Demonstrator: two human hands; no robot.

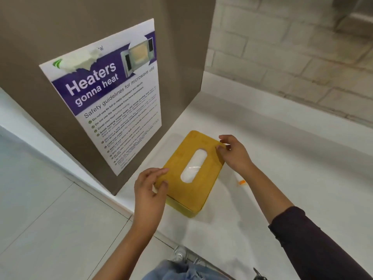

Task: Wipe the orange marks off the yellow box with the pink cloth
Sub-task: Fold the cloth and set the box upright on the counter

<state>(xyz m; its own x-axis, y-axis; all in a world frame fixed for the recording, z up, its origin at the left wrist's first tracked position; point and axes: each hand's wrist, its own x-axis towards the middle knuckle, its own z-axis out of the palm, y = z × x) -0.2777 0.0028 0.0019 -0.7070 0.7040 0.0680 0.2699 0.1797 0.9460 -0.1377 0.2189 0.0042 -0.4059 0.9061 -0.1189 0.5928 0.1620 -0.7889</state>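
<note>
A yellow box (189, 174) is seen lying flat on a white bench (282, 150), a little below the middle of the view, with its long axis running from about 7 o'clock to 1 o'clock. An oval opening (194, 165) is cut in its lid, and something pale and glossy is shown through it. Faint orange marks (203, 141) can just be made out on the lid near its far end, though they are too blurred to be read.

The box is touched at two opposite places. The left hand (150, 190) is laid against its near left corner, at about 8 o'clock from the opening; its fingers (161, 172) are held loosely spread over the lid edge, and nothing is gripped in them. The right hand (235, 153) is set at the far right edge, at about 2 o'clock from the opening; its fingers (221, 147) are curled narrowly onto the lid rim, and whether the rim is pinched or only touched cannot be told. A dark sleeve (314, 245) is worn on the right arm.

A small orange object (241, 182) is seen on the bench at 3 o'clock from the box, apart from it. At 10 o'clock a brown panel (60, 27) stands upright, and a microwave safety poster (105, 93) is fixed to it. A pale floor (40, 209) is visible at 8 o'clock.
</note>
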